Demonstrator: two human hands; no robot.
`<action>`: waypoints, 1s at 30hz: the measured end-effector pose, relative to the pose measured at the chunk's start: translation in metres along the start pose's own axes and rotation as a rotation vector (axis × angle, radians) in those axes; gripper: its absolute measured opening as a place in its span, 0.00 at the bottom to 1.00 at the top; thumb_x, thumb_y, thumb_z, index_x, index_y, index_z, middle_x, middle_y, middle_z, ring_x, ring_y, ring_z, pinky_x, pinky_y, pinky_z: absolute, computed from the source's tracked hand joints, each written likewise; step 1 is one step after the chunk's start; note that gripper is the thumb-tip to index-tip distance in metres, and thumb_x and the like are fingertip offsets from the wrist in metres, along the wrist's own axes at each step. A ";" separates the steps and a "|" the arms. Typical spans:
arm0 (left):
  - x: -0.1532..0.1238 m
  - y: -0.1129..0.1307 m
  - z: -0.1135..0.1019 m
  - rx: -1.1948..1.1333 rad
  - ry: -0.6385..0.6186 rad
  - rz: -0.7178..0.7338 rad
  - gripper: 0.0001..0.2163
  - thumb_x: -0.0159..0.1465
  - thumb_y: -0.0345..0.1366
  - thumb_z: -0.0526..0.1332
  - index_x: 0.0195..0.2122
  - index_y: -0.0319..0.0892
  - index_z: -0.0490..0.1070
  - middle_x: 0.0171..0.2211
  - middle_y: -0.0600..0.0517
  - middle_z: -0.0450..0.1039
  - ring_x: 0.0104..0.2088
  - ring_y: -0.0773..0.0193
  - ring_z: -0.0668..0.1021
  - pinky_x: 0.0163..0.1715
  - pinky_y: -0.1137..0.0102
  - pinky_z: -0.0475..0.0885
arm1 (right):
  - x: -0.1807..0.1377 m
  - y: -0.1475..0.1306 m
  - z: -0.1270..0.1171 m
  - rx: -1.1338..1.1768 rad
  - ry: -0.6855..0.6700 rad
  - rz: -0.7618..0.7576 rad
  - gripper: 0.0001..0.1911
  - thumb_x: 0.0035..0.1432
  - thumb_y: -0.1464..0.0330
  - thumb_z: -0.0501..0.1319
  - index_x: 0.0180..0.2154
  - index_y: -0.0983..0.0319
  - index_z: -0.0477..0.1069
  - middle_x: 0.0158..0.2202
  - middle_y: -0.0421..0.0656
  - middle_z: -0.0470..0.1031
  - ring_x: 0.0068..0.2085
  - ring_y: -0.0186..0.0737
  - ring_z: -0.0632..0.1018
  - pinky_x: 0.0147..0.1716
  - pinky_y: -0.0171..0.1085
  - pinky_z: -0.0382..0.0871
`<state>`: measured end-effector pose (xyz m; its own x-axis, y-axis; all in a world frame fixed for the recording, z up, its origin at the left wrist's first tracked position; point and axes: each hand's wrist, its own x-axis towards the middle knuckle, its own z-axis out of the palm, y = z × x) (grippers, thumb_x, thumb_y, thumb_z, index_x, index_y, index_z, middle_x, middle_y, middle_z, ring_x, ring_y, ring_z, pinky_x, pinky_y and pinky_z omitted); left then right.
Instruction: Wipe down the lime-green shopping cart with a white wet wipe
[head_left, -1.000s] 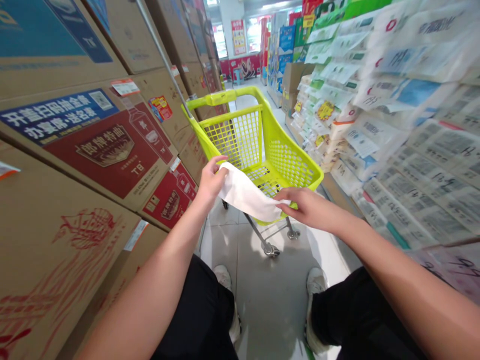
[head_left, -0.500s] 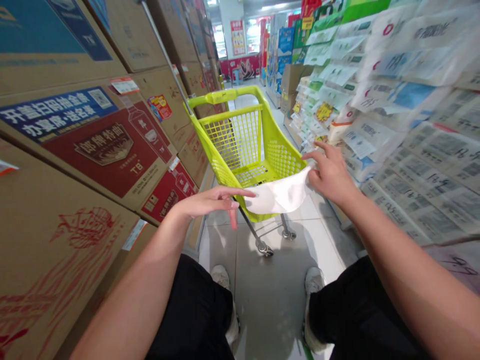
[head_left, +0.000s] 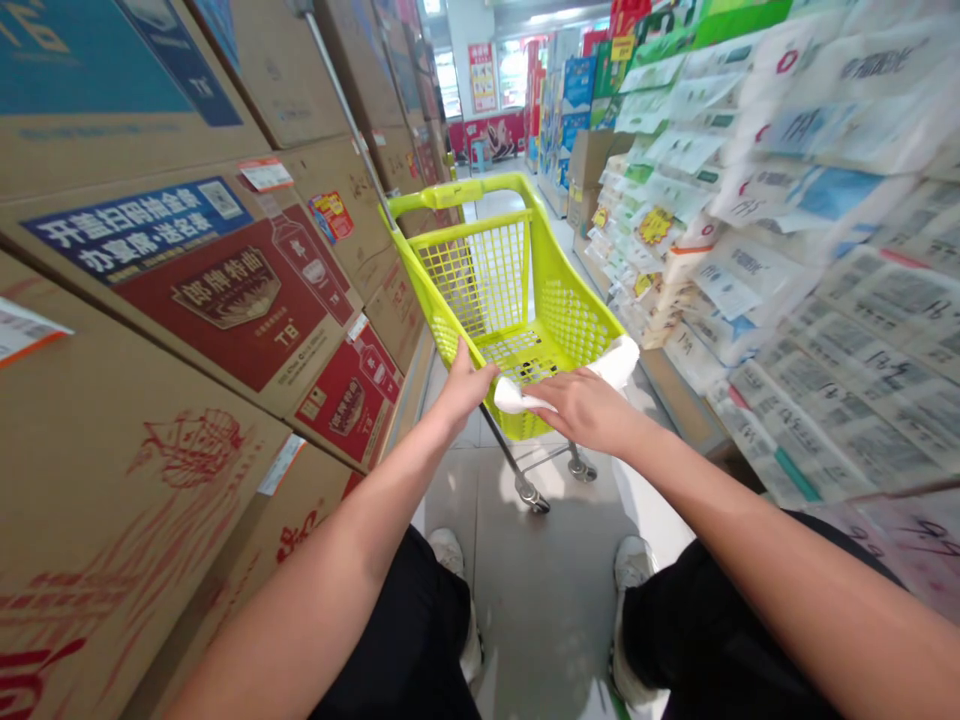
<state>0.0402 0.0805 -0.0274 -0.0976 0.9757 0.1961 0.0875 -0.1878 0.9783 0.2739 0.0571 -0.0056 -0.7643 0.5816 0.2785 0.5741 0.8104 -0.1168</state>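
Head view, store aisle. Lime-green plastic shopping cart (head_left: 559, 320) stands on grey floor tiles (head_left: 540, 580) directly ahead, handle at the far end, near rim facing the person.

White cloth (head_left: 609, 365) lies draped along the cart's near rim, running from the right corner leftward; its left end is bunched at the rim.

Right hand (head_left: 581, 405): palm down, fingers extended and held together, lying flat over the cloth's left part and pressing it against the rim. No pinch visible.

Left hand (head_left: 465, 385): at the left end of the near rim, thumb raised and just beside the bunched cloth end, fingers curled over the cart's edge. Cannot tell whether it grips the cloth itself or only the rim.

Left side: stacked cardboard cartons (head_left: 217, 290) with red and blue printed labels, close to the cart. Right side: shelves of packaged goods in pale wrappers (head_left: 810, 250), blurred.

Bottom of frame: black trousers and white shoes (head_left: 630, 565), one either side of the tiles below the cart
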 end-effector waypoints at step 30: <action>0.006 0.013 -0.010 -0.325 0.060 -0.133 0.36 0.47 0.21 0.61 0.61 0.42 0.73 0.51 0.47 0.87 0.59 0.46 0.85 0.63 0.54 0.82 | 0.034 -0.050 -0.014 -0.229 -0.313 0.185 0.26 0.85 0.53 0.49 0.56 0.61 0.80 0.48 0.53 0.89 0.48 0.58 0.88 0.38 0.42 0.68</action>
<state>0.0307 0.0829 -0.0127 -0.1462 0.9875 0.0592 -0.2494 -0.0946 0.9638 0.2237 0.0356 0.0233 -0.6745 0.7375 -0.0337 0.7331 0.6745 0.0871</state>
